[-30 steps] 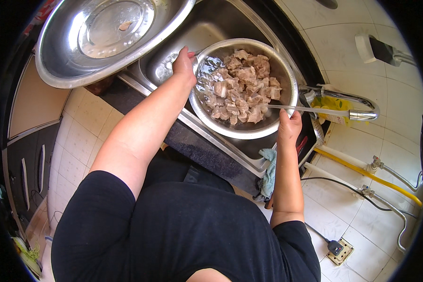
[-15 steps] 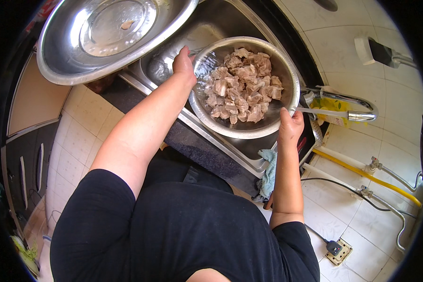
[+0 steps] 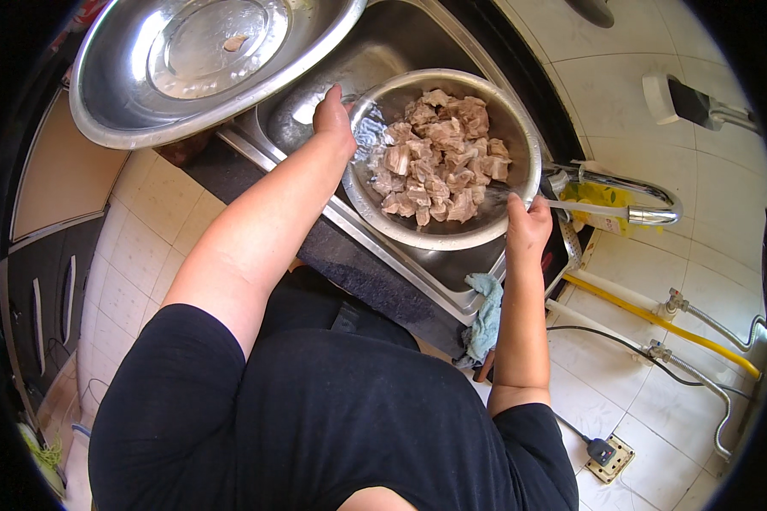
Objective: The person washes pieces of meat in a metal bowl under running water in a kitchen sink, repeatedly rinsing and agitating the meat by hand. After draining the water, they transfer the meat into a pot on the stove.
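Together, left hand (image 3: 334,123) and right hand (image 3: 528,228) gripping steel bowl (image 3: 418,238), meat (image 3: 443,157) inside, yellow printed packet (image 3: 601,194) unreadable

The bowl (image 3: 522,149) sits over the right part of the sink (image 3: 362,72), and meat pieces (image 3: 447,162) lie heaped in it. The left hand (image 3: 334,121) is at its left rim, the right hand (image 3: 527,223) at its near right rim. Far left, a basin (image 3: 179,134) overlaps the sink's left end, with a scrap (image 3: 235,42) inside it. Right of the bowl is the tap (image 3: 654,215); a cloth (image 3: 486,317) hangs at the sink's near right corner, left of the right forearm. Near right is a socket (image 3: 618,468) holding a plug (image 3: 601,450).
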`<state>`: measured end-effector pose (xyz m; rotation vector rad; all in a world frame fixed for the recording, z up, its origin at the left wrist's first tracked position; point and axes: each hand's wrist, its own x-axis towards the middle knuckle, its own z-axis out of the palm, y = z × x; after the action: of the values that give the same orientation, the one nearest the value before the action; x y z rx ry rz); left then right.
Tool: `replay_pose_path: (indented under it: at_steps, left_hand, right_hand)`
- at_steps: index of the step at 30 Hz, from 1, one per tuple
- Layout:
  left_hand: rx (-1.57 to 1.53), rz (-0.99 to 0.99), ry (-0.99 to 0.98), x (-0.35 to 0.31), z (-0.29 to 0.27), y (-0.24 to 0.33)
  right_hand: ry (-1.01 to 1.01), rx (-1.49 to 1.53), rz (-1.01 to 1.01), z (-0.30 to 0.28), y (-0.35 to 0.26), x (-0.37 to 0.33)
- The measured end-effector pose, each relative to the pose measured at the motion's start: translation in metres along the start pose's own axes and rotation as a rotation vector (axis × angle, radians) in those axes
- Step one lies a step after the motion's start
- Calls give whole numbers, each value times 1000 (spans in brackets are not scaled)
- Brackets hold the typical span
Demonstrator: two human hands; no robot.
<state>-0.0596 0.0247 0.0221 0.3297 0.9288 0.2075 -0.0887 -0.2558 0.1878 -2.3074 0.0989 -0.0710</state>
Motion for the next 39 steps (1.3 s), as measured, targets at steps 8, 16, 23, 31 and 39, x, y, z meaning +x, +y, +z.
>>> replay_pose_path:
  at_steps: [8,16,23,31,39]
  left_hand:
    - [24,9,91,-15,6,7]
    - [-29,39,128,-28,12,12]
    - [-3,57,135,7,-2,-2]
    - [-8,41,126,-1,1,2]
    - [-18,14,120,16,-6,-5]
  right_hand:
    - [22,-72,-15,2,-3,7]
    - [17,-172,4,4,-33,5]
    - [4,-95,-16,7,-31,9]
    - [10,-303,-102,6,-38,8]
    - [-24,-197,-83,7,-50,3]
